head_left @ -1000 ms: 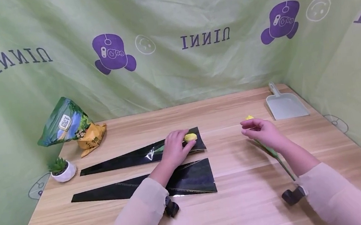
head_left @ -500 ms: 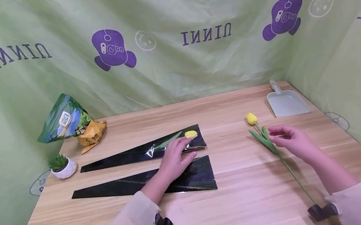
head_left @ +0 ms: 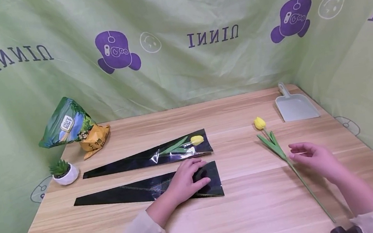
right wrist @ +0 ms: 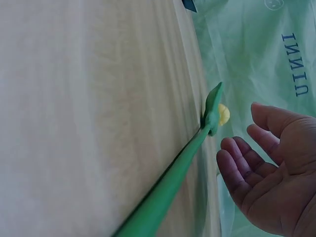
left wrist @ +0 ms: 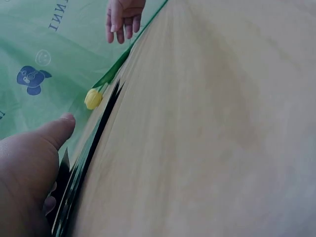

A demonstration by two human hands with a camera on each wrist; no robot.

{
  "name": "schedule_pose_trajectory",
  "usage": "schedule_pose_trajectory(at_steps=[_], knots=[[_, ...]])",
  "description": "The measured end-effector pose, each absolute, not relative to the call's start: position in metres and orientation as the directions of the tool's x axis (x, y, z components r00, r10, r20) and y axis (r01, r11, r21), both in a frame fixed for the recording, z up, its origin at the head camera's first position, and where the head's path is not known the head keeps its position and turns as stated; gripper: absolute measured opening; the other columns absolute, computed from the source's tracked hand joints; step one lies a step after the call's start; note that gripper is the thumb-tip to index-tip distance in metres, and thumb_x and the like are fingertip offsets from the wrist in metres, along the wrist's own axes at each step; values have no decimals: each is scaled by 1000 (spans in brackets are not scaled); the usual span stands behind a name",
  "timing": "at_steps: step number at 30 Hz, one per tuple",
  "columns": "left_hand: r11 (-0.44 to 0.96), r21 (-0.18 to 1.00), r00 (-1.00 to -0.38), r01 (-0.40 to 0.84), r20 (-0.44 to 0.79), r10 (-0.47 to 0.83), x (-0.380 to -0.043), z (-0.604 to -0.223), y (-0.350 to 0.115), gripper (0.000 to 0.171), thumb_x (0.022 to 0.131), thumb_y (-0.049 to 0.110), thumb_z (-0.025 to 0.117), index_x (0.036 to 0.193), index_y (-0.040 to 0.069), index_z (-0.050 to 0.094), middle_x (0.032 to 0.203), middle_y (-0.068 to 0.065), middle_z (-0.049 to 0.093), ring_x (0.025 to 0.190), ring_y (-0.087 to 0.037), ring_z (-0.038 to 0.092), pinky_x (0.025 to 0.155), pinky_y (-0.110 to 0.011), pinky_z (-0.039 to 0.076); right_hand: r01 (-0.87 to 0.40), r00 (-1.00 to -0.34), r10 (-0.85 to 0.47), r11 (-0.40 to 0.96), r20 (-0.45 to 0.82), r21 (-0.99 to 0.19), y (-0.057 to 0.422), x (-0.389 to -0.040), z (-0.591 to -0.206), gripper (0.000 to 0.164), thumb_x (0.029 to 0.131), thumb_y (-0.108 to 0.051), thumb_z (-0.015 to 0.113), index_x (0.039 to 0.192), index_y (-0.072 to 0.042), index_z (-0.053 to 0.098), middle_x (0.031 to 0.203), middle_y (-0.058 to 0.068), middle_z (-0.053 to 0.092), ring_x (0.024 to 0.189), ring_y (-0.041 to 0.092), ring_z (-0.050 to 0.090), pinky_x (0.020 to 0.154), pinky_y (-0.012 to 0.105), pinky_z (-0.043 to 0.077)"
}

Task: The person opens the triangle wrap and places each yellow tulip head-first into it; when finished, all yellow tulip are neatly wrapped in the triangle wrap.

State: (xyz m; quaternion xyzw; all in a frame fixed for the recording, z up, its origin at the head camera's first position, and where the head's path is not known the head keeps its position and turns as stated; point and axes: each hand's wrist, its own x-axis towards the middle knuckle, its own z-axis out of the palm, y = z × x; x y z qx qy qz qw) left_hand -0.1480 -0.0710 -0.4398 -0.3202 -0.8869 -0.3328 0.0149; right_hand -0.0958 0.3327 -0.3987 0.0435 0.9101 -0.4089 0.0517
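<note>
My left hand (head_left: 187, 182) is over the wide end of the nearer black flower sleeve (head_left: 119, 194), fingers loosely bent and thumb apart; whether the fingertips touch the sleeve is hard to tell. Behind it lies the farther black sleeve (head_left: 119, 166), with a yellow tulip (head_left: 196, 140) and its green leaves showing through the clear front. On the right, a loose yellow tulip (head_left: 259, 123) lies on the table, its long stem running toward me. Beside that stem, my right hand (right wrist: 281, 173) hovers with relaxed fingers and holds nothing.
A grey dustpan (head_left: 297, 107) lies at the back right. At the left stand a green and orange bag (head_left: 76, 126) and a small succulent in a white pot (head_left: 66, 176). A green printed curtain (head_left: 174, 75) encloses the wooden table (head_left: 253, 209).
My left hand has come nearer, from the farther sleeve to the nearer one. The right hand has withdrawn from the loose tulip's bloom, down along its stem and toward me.
</note>
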Motion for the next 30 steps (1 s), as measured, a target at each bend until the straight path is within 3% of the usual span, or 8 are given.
schedule_pose_trajectory(at_steps=[14, 23, 30], knots=[[613, 509, -781, 604, 223, 583, -146, -446, -65, 41, 86, 35, 74, 120, 12, 71, 127, -5, 63, 124, -26, 52, 108, -45, 39, 106, -989, 16, 763, -144, -637, 332, -98, -412, 54, 91, -28, 69, 130, 8, 56, 102, 15, 70, 83, 8, 59, 68, 19, 48], [634, 496, -792, 594, 224, 568, -147, -448, -62, 39, 87, 34, 72, 119, 11, 72, 126, -6, 63, 123, -27, 52, 109, -46, 38, 164, -979, 59, 789, -193, -592, 325, -105, -409, 59, 95, -35, 63, 132, 9, 53, 115, 28, 66, 104, 39, 61, 87, 52, 48], [649, 453, -786, 611, 249, 566, -149, -449, -60, 34, 88, 33, 72, 114, 12, 74, 122, -5, 65, 119, -26, 54, 106, -45, 40, 199, -973, 96, 801, -208, -564, 322, -111, -407, 55, 92, -30, 67, 129, 9, 56, 100, 19, 67, 89, 24, 60, 74, 35, 45]])
